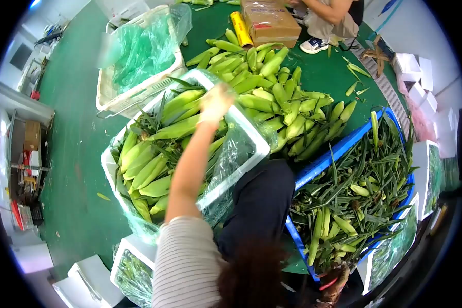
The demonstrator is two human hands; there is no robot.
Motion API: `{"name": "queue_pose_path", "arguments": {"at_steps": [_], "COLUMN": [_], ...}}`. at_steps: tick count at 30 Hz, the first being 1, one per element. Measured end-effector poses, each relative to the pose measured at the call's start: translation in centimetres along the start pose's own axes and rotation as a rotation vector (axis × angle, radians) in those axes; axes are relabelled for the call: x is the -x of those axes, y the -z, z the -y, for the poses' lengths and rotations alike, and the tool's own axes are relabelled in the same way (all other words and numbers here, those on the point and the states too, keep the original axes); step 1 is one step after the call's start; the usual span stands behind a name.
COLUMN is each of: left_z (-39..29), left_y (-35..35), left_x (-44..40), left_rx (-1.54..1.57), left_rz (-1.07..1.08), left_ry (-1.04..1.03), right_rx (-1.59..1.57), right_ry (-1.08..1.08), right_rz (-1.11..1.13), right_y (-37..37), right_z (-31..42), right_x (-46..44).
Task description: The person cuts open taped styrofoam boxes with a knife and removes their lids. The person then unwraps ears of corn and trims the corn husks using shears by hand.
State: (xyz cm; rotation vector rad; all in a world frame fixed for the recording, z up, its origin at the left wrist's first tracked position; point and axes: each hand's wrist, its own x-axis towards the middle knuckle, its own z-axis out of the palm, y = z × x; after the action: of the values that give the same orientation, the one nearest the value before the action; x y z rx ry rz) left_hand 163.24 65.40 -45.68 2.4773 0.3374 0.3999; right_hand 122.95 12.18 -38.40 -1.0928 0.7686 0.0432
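Observation:
My left hand (218, 102), smeared by motion, is over the far right rim of a white foam box (251, 149) lined with clear green plastic. Ears of corn in green husks (149, 167) fill much of that box. Its fingers are too blurred to show whether they hold anything. Beyond the box lies a heap of unhusked corn ears (292, 110) on the floor. At the bottom, my right hand (332, 287), in a brownish glove, is closed around a red-handled tool (328, 284), mostly hidden. It is beside a blue bin (313, 177) of cut leaves and husks (359, 169).
A white crate (105, 97) with green plastic stands far left of the box. Behind the heap are a cardboard box (269, 25), a yellow roll (241, 30) and a crouching person (333, 18). Plastic-covered foam boxes (133, 274) stand nearby.

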Motion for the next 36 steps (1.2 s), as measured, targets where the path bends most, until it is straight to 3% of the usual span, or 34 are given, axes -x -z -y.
{"name": "queue_pose_path", "arguments": {"at_steps": [2,3,5,7,9,11,12,13,14,15,17,20,24,25,27,29,31,34,36], "left_z": [4.3,7.6,8.4,7.1,3.6,-2.8,-6.9,-11.1,-15.2,-19.3,-25.6,-31.4,-35.4,-35.5,-36.5,-36.9,-37.5,-37.1,-37.7], "left_y": [3.7,3.8,3.7,4.4,6.8,7.7,8.4,8.8,8.6,8.0,6.1,3.1,1.3,0.5,-0.2,-0.5,-0.2,-0.2,-0.5], "left_x": [3.5,5.4,7.1,7.5,9.1,8.8,8.7,9.1,9.6,10.2,12.2,15.0,20.1,21.1,22.1,22.7,22.4,20.7,20.1], "left_rx": [-0.55,-0.695,-1.005,-0.974,-0.555,-0.409,-0.28,-0.142,-0.102,-0.052,0.046,0.101,-0.049,0.049,-0.038,-0.048,-0.032,0.044,-0.165], "left_rz": [0.382,0.297,0.278,0.331,0.095,-0.116,-0.074,-0.012,0.011,0.033,0.074,0.179,0.479,0.517,0.628,0.642,0.702,0.658,0.708], "left_ry": [0.16,-0.027,-0.065,-0.123,-0.23,-0.337,-0.425,-0.511,-0.603,-0.701,-0.881,-1.146,-1.222,-1.198,-1.146,-1.17,-1.145,-1.344,-1.355], "right_rx": [0.096,-0.024,0.233,0.37,0.736,1.102,1.189,1.205,1.285,1.276,1.165,0.964,0.869,0.877,0.783,0.702,0.679,0.109,0.041], "right_ry": [0.045,0.022,0.058,0.04,0.167,0.224,0.289,0.49,0.435,0.425,0.604,0.566,0.615,0.653,0.563,0.46,0.558,0.144,0.233], "right_rz": [-0.11,-0.157,0.092,0.074,0.016,0.044,0.136,0.151,0.169,0.141,-0.001,-0.109,-0.181,-0.209,-0.236,-0.203,-0.246,0.068,0.105], "right_y": [-4.3,-4.5,-5.1,-6.6,-6.4,-9.6,-10.8,-12.0,-14.1,-15.3,-16.2,-15.3,-12.0,-11.2,-10.1,-9.0,-7.9,-4.7,-4.3], "right_z": [-0.2,-1.3,-0.9,-0.7,-1.1,1.1,1.5,1.4,2.6,3.0,3.0,4.8,5.9,5.8,5.6,5.4,3.8,3.3,4.4], "right_x": [1.9,1.2,2.0,2.5,2.7,4.3,4.0,3.6,3.4,2.3,0.7,-0.6,-1.7,-1.9,-2.1,-1.9,-2.1,-1.3,-0.2]}}
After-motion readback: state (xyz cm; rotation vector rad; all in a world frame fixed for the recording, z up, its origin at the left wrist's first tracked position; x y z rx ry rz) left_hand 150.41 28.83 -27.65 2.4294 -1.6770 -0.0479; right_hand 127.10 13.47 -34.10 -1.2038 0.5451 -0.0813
